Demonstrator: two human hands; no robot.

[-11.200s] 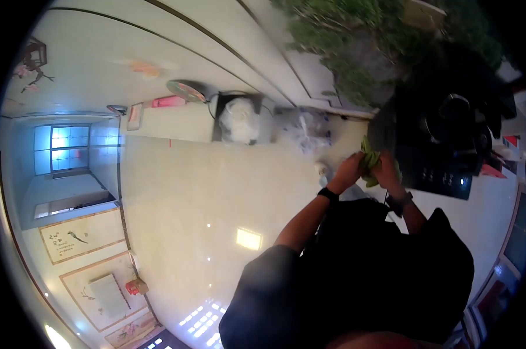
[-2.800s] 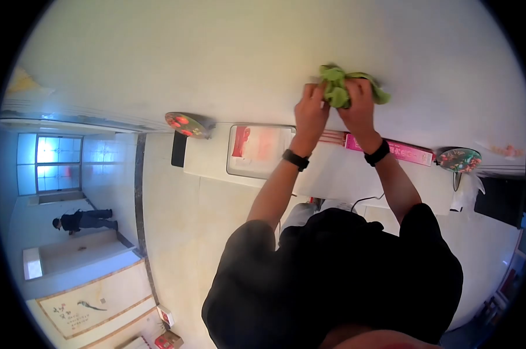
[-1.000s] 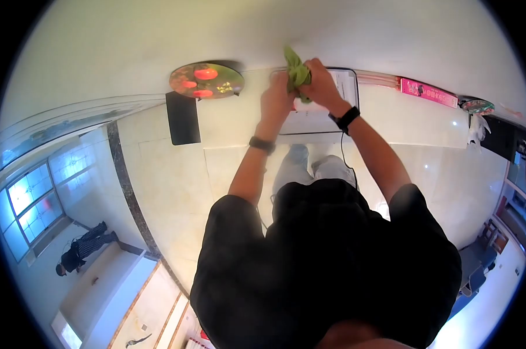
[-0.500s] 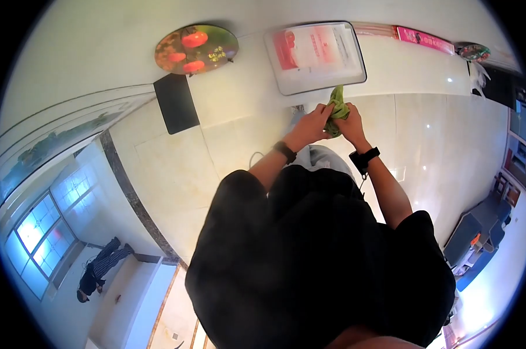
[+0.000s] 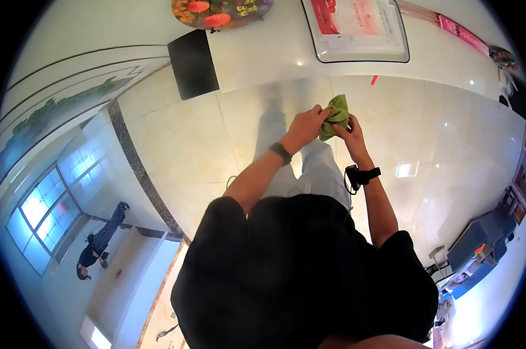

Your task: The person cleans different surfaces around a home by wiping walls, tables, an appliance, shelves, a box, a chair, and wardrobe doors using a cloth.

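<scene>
A crumpled green cloth is held in front of my body, over the tiled floor. My left hand grips its left side, with fingers closed on the fabric. On the lower right side, my right hand pinches the cloth between thumb and fingers. One corner of the cloth sticks up above both hands. I wear a dark band on my left wrist and a black strapped device on my right wrist.
Ahead, a dark-rimmed clear container shows red and white printed sheets. Left of it are a round fruit-patterned piece and a dark panel. A red strip lies near the pale edge. Another person is far left.
My view has shifted, so the container and round piece sit higher and further right. The cloth looks less bunched, and my right hand's fingers have loosened around it. My legs show more.
</scene>
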